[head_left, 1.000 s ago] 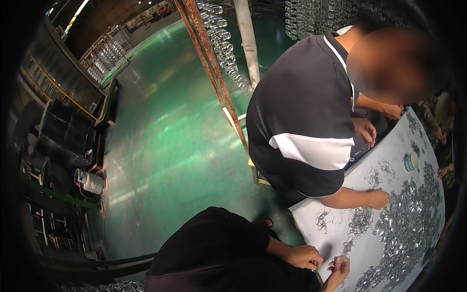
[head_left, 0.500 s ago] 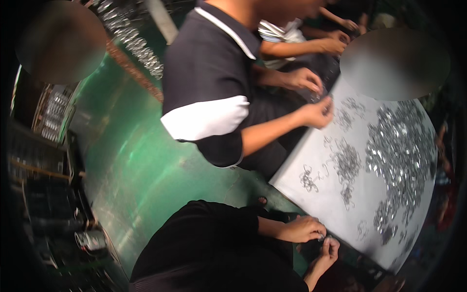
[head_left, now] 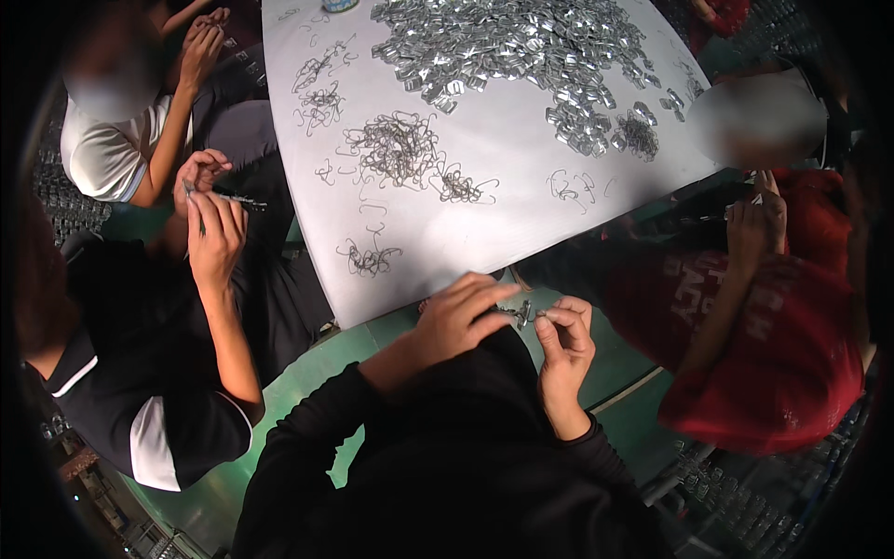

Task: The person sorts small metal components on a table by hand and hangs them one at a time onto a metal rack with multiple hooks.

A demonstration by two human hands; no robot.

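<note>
At the near edge of the white table point(head_left: 438, 256), my left hand point(head_left: 454, 319) holds a small shiny metal piece point(head_left: 523, 315) between thumb and fingers; part of it is hidden under them. Facing it, my right hand point(head_left: 566, 345) is closed in a pinch, thumb against forefinger, on what looks like a thin wire piece at the metal piece's side. Both hands are in front of my body, just off the table. Beyond my left hand lies a small cluster of bent wire hooks point(head_left: 369, 260), and a larger wire pile point(head_left: 400, 149) is behind it.
A broad heap of shiny metal pieces point(head_left: 503, 47) covers the far table. Co-workers handle small parts: a dark-and-white shirt point(head_left: 158, 438) on my left, a white shirt point(head_left: 102, 154) farther off, a red shirt point(head_left: 773, 363) on my right. A tin point(head_left: 340, 5) stands at the far edge.
My view has swung to the right, bringing the table ahead and the red-shirted co-worker into sight. My hands remain close together around the small metal parts; the left fingers are now straighter.
</note>
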